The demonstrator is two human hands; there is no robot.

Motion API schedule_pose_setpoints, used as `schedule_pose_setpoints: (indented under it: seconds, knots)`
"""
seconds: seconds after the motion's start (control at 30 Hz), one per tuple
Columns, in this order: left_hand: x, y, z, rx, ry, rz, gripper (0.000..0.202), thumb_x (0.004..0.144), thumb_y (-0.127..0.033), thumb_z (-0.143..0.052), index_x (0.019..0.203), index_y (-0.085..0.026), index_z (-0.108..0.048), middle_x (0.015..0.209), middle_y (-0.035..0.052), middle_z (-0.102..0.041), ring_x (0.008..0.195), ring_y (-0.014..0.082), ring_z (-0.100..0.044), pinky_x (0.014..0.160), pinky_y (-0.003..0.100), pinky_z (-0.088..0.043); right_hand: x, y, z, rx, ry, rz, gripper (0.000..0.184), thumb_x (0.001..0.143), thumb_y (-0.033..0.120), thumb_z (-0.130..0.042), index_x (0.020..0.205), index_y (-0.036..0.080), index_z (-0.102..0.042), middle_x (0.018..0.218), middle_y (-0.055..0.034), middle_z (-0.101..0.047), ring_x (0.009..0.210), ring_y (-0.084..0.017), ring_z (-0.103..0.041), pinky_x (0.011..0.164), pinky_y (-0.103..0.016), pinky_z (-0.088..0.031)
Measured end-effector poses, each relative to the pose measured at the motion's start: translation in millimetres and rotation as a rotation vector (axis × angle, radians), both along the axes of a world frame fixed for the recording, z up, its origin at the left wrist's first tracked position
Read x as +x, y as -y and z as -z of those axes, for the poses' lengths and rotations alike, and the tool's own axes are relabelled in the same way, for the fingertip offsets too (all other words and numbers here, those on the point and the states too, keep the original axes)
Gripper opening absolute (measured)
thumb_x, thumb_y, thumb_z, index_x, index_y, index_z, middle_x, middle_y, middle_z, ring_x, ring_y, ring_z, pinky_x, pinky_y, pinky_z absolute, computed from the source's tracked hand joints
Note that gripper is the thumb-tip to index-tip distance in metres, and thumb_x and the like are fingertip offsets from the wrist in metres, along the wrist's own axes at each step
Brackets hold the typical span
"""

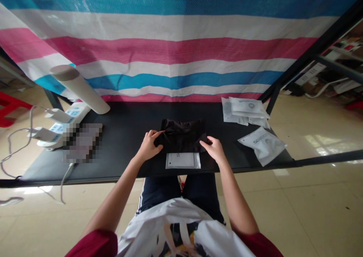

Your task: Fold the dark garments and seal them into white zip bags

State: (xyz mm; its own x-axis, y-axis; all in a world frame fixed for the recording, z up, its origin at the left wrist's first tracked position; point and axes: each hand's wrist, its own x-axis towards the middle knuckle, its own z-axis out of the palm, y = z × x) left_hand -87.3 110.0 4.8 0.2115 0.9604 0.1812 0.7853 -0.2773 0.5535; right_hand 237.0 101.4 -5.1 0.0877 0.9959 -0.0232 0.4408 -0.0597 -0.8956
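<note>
A dark folded garment (183, 136) lies in the middle of the black table (127, 128). My left hand (149, 145) pinches its left edge, fingers closed on the cloth. Gripping the garment's right lower corner is my right hand (214, 148). A flat translucent white packaging bag (183, 160) lies just in front of the garment, between my hands, near the table's front edge.
A stack of white bags (245, 111) and one filled bag (262, 144) lie at the right. A cardboard tube (81, 88), a white power strip (66, 122) with plugs and a blurred patch (82, 141) are at the left. A striped tarp (181, 49) hangs behind.
</note>
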Motion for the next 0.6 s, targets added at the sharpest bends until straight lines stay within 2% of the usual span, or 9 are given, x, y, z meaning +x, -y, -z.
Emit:
schedule_pose_setpoints:
  seconds: [0.13, 0.23, 0.3, 0.33, 0.4, 0.43, 0.5, 0.57, 0.6]
  knots:
    - [6, 13, -2.7, 0.098, 0.061, -0.053, 0.049, 0.074, -0.025, -0.060, 0.122, -0.021, -0.061, 0.114, 0.0089, -0.056, 0.108, 0.0287, -0.050, 0.100, 0.048, -0.044, 0, 1, 3.9, 0.166, 0.168, 0.073, 0.032, 0.073, 0.051, -0.067, 0.078, 0.019, -0.069, 0.092, -0.0104, -0.064, 0.079, -0.024, -0.061, 0.072, -0.035, -0.047]
    - [10, 15, -5.8, 0.124, 0.128, -0.054, 0.027, 0.079, -0.029, -0.058, 0.103, -0.020, -0.063, 0.111, 0.0086, -0.061, 0.106, 0.0277, -0.053, 0.098, 0.048, -0.044, -2, 1, 2.4, 0.254, 0.029, 0.108, 0.036, 0.075, 0.052, -0.064, 0.085, 0.018, -0.068, 0.118, -0.0163, -0.060, 0.102, -0.028, -0.061, 0.081, -0.037, -0.050]
    - [12, 15, -8.8, 0.140, 0.216, -0.034, 0.015, 0.080, -0.026, -0.056, 0.092, -0.020, -0.061, 0.110, 0.0079, -0.064, 0.106, 0.0266, -0.056, 0.099, 0.046, -0.043, -4, 2, -2.3, 0.244, -0.137, 0.079, 0.038, 0.078, 0.053, -0.060, 0.092, 0.019, -0.066, 0.124, -0.0146, -0.060, 0.109, -0.028, -0.060, 0.084, -0.037, -0.050]
    - [12, 16, -10.5, 0.125, 0.287, -0.009, 0.011, 0.079, -0.025, -0.055, 0.088, -0.020, -0.059, 0.108, 0.0074, -0.065, 0.105, 0.0260, -0.057, 0.098, 0.045, -0.044, -4, 4, -5.5, 0.217, -0.231, 0.062, 0.038, 0.080, 0.054, -0.055, 0.095, 0.020, -0.064, 0.119, -0.0125, -0.064, 0.107, -0.027, -0.061, 0.084, -0.037, -0.051]
    - [12, 19, -13.7, 0.053, 0.488, 0.044, 0.008, 0.080, -0.026, -0.050, 0.083, -0.020, -0.056, 0.092, 0.0057, -0.067, 0.093, 0.0240, -0.062, 0.088, 0.041, -0.048, -3, 7, -12.2, 0.140, -0.425, 0.046, 0.039, 0.084, 0.056, -0.043, 0.098, 0.023, -0.058, 0.092, -0.0065, -0.070, 0.087, -0.023, -0.066, 0.084, -0.038, -0.051]
    - [13, 22, -15.3, 0.011, 0.594, 0.055, 0.010, 0.082, -0.028, -0.048, 0.083, -0.020, -0.054, 0.079, 0.0034, -0.065, 0.082, 0.0223, -0.063, 0.079, 0.038, -0.050, -2, 10, -15.2, 0.098, -0.512, 0.050, 0.040, 0.086, 0.057, -0.037, 0.098, 0.024, -0.055, 0.075, -0.0023, -0.068, 0.071, -0.020, -0.065, 0.082, -0.039, -0.052]
    - [16, 28, -18.2, -0.039, 0.726, 0.022, 0.016, 0.087, -0.034, -0.042, 0.086, -0.021, -0.051, 0.058, -0.0023, -0.053, 0.059, 0.0183, -0.056, 0.063, 0.033, -0.047, 0, 13, -19.4, 0.034, -0.638, 0.065, 0.042, 0.088, 0.061, -0.031, 0.098, 0.026, -0.052, 0.052, 0.0056, -0.055, 0.044, -0.015, -0.050, 0.078, -0.039, -0.053]
    - [24, 35, -21.3, -0.011, 0.667, -0.041, 0.021, 0.090, -0.041, -0.042, 0.090, -0.022, -0.051, 0.057, -0.0039, -0.048, 0.055, 0.0164, -0.050, 0.059, 0.031, -0.043, 1, 16, -20.7, 0.003, -0.673, 0.049, 0.045, 0.088, 0.064, -0.033, 0.101, 0.026, -0.052, 0.046, 0.0089, -0.049, 0.036, -0.012, -0.040, 0.073, -0.038, -0.053]
    - [30, 39, -22.6, 0.014, 0.565, -0.053, 0.023, 0.090, -0.044, -0.046, 0.092, -0.021, -0.052, 0.062, -0.0027, -0.051, 0.059, 0.0167, -0.052, 0.062, 0.031, -0.043, 0, 16, -20.5, -0.005, -0.660, 0.031, 0.047, 0.087, 0.066, -0.035, 0.101, 0.025, -0.053, 0.048, 0.0081, -0.052, 0.037, -0.012, -0.042, 0.071, -0.036, -0.053]
